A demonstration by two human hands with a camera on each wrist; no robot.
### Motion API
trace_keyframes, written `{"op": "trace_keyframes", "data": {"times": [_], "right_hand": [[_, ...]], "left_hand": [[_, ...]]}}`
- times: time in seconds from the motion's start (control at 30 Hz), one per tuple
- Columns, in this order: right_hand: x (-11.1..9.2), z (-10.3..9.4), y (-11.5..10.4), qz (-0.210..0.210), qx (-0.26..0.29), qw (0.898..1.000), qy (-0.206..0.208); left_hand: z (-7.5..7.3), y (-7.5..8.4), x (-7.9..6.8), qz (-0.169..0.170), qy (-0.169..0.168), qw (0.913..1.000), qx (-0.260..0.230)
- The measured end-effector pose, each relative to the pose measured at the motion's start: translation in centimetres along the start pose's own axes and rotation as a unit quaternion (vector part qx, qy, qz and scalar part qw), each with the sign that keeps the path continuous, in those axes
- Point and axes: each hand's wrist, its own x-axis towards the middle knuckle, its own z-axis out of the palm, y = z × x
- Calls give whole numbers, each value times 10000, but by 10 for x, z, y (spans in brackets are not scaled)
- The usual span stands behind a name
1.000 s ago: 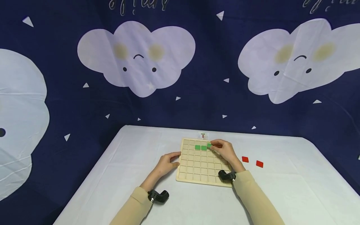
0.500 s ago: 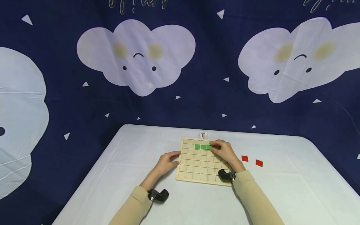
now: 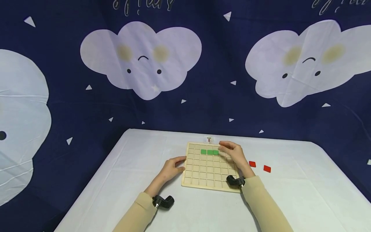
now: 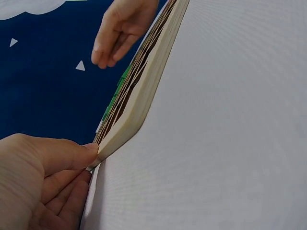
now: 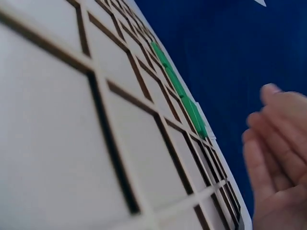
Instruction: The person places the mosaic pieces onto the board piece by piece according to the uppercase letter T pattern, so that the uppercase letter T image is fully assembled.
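Observation:
A square wooden grid board (image 3: 203,174) lies on the table, with three green tiles (image 3: 210,152) side by side in one of its far rows. My left hand (image 3: 169,169) touches the board's left edge, thumb and forefinger apart along it. The left wrist view has that thumb (image 4: 72,154) right at the wooden rim. Just off the rightmost green tile, over the far right of the board, my right hand (image 3: 234,153) is raised. Its fingers are relaxed and hold nothing, as the right wrist view also shows of the right hand (image 5: 278,153).
Two red tiles, one nearer (image 3: 252,164) and one farther right (image 3: 267,169), lie on the white tablecloth (image 3: 298,187) beyond the board. A small printed grid card (image 3: 209,140) sits behind the board's far edge. A dark blue cloud-patterned cloth (image 3: 214,106) hangs behind the table.
The right hand set the third green tile down beside the other two, let go of it and moved up and right. The left hand has stayed at the board's edge.

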Motion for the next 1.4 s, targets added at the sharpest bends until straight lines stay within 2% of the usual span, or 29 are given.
{"op": "trace_keyframes", "data": {"times": [0.13,0.27,0.47,0.6,0.83,1.0,1.23,1.4], "right_hand": [[0,-9,-9,-58,378,9993,45],[-5,-26,-23,-270,279,9992,44],[-17,-66,-38,-534,386,9977,125],[-29,-95,-38,-480,106,9983,298],[-57,-136,-26,-243,-618,9968,447],[-79,-156,-14,-14,-797,9949,621],[-100,-168,5,40,-954,9935,614],[-106,-165,20,104,-1459,9881,467]], "left_hand": [[2,-1,1,-66,-24,10000,1],[2,-1,2,-72,-36,10000,-5],[1,0,3,-19,-30,10000,30],[0,2,4,-20,-36,10000,23],[-1,3,3,-7,19,10000,81],[-2,3,2,22,-14,10000,71],[-2,1,1,-143,0,9999,25],[0,1,1,-149,-16,9999,-52]]}}
